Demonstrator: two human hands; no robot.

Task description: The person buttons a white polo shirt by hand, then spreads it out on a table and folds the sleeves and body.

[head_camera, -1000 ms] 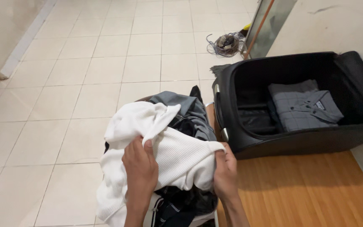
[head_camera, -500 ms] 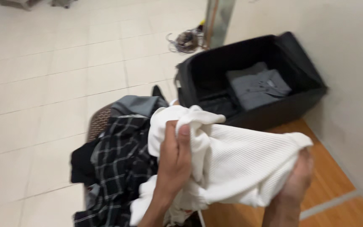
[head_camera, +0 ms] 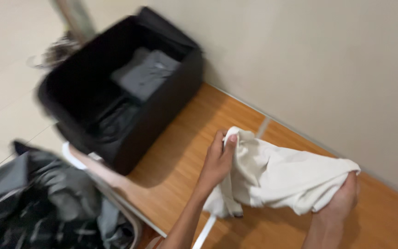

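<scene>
Both forearms reach up from the lower edge. The left hand (head_camera: 217,159) has fingers and thumb pinched on one bunched end of the white garment (head_camera: 282,177); the right hand (head_camera: 344,198) is closed round the other end, so the cloth hangs between them over the wooden surface (head_camera: 185,152) — whether it touches the wood is hard to tell in the blur. The wall (head_camera: 309,64) runs close behind. Bare wood lies between the garment and the open black suitcase (head_camera: 162,106), which holds a folded grey shirt (head_camera: 148,76); a pile of dark clothes (head_camera: 38,203) sits low at left.

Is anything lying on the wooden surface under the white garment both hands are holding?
Nothing visible does. The left hand and right hand grip the white garment above bare wooden surface; the black suitcase sits apart, to the left.
</scene>
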